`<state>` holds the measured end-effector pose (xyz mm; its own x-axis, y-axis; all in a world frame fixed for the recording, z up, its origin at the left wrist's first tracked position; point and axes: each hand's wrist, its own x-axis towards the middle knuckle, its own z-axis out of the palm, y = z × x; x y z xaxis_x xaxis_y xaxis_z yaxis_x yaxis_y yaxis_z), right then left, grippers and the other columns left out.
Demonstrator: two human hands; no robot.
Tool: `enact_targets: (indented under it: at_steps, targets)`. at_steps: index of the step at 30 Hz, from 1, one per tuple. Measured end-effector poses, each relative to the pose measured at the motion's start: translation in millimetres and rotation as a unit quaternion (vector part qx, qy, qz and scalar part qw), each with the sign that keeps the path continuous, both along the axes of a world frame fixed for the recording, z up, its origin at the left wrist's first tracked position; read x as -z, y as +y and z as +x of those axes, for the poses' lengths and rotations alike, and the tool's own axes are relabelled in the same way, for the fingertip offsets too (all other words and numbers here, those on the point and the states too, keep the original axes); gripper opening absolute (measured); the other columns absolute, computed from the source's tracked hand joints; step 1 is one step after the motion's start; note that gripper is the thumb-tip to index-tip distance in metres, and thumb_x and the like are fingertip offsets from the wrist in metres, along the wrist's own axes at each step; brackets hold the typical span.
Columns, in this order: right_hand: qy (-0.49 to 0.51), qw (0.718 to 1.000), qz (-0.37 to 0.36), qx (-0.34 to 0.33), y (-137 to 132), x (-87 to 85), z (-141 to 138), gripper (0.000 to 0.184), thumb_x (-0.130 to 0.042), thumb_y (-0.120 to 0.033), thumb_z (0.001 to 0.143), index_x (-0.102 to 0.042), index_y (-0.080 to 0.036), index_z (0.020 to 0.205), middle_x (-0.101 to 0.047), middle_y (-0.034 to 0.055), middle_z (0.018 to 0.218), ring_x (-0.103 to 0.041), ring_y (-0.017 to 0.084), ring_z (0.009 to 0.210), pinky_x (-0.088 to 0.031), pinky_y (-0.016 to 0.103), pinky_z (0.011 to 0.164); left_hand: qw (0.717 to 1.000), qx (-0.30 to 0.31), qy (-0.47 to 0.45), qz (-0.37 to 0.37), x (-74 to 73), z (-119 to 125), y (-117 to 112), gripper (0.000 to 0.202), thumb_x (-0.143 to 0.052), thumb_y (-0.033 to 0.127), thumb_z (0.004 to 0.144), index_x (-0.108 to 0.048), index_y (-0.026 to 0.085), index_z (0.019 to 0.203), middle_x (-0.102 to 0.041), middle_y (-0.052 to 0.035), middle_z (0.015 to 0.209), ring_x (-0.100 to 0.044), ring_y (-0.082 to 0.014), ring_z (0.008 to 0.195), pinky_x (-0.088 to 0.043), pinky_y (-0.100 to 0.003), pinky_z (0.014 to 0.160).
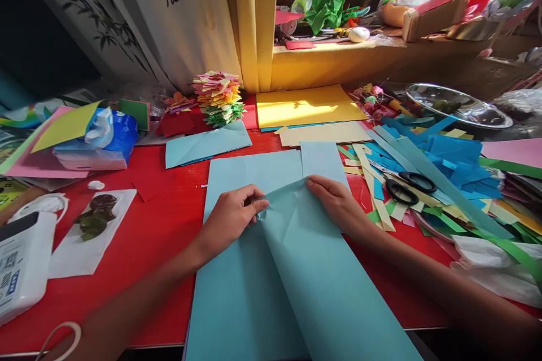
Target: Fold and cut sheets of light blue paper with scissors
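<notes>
A large light-blue sheet of paper is bent up toward me, its far edge raised between my hands. My left hand pinches that edge near its left corner, thumb on top. At the right end of the same edge, my right hand grips the sheet with thumb and fingers pressed together. Underneath lies more light-blue paper, flat on the red table. A narrower pale-blue piece sticks out beyond my right hand.
Black-handled scissors lie among cut paper strips on the right, near a metal plate. A folded-paper stack and yellow paper are at the back. Leftward are a tissue pack and a white device.
</notes>
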<state>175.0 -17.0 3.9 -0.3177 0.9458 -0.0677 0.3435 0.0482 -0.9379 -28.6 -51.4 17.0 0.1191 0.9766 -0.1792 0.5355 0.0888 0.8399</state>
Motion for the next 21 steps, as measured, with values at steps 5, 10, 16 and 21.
enact_targets:
  at_steps: [5,10,16,21]
  targets:
    - [-0.012,0.999,-0.023,0.019,3.6,0.4,0.6,0.032,-0.040,-0.047,0.082,-0.046,-0.019,0.069,-0.047,0.0006,0.069,-0.046,0.014,0.065,-0.037,0.024,0.057,1.000,0.005,0.009,0.017,-2.0,-3.2,0.6,0.024,-0.041,0.040,0.083,-0.056,0.022,0.088,-0.052,0.0020,0.064,-0.053,-0.0121,0.060,-0.041,-0.022,0.053]
    - [-0.083,0.996,0.040,-0.014,1.9,1.8,-0.8,0.031,-0.031,-0.043,0.087,-0.038,-0.021,0.066,-0.040,-0.0013,0.061,-0.038,0.013,0.057,-0.029,0.025,0.050,0.976,0.074,0.138,0.155,5.1,-7.0,0.2,0.022,-0.029,0.026,0.089,-0.047,0.024,0.100,-0.056,-0.0002,0.081,-0.056,-0.0133,0.075,-0.042,-0.024,0.062]
    - [-0.282,0.948,0.143,-0.038,3.4,5.1,-3.1,0.025,-0.024,-0.031,0.089,-0.044,-0.021,0.077,-0.049,0.0023,0.062,-0.044,0.017,0.058,-0.026,0.027,0.053,0.904,0.214,0.268,0.256,17.0,-11.3,9.5,0.023,-0.028,0.017,0.089,-0.050,0.018,0.096,-0.053,-0.0042,0.088,-0.049,-0.0159,0.083,-0.039,-0.030,0.077]
    - [-0.309,0.938,0.147,-0.058,6.9,5.8,-3.5,0.027,-0.020,-0.031,0.090,-0.042,-0.021,0.077,-0.051,0.0038,0.064,-0.047,0.018,0.059,-0.026,0.027,0.053,0.883,0.224,0.313,0.268,9.0,-14.1,11.9,0.024,-0.031,0.018,0.090,-0.053,0.018,0.098,-0.049,-0.0066,0.093,-0.045,-0.0169,0.085,-0.037,-0.030,0.076]
